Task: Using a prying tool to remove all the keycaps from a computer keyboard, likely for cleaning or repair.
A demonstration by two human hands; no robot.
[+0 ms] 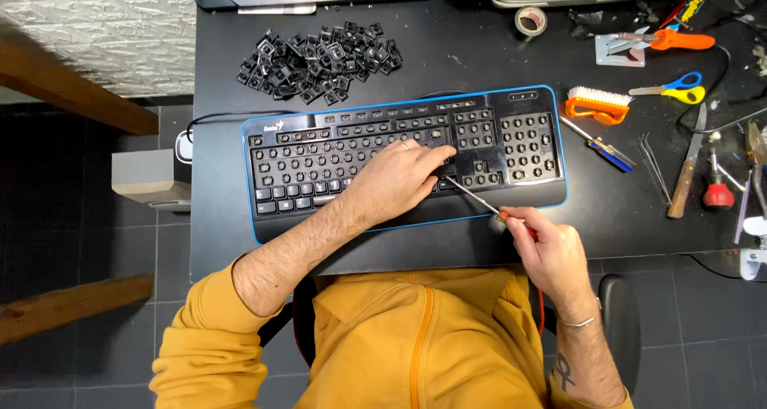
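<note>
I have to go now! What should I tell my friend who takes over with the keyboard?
Left hand presses down on the keyboard. Right hand holds a screwdriver, tip under the left fingers. Done: most keycaps are off, piled on the desk behind the keyboard. Left: a few caps at the lower left corner. Other tools lie to the right.
</note>
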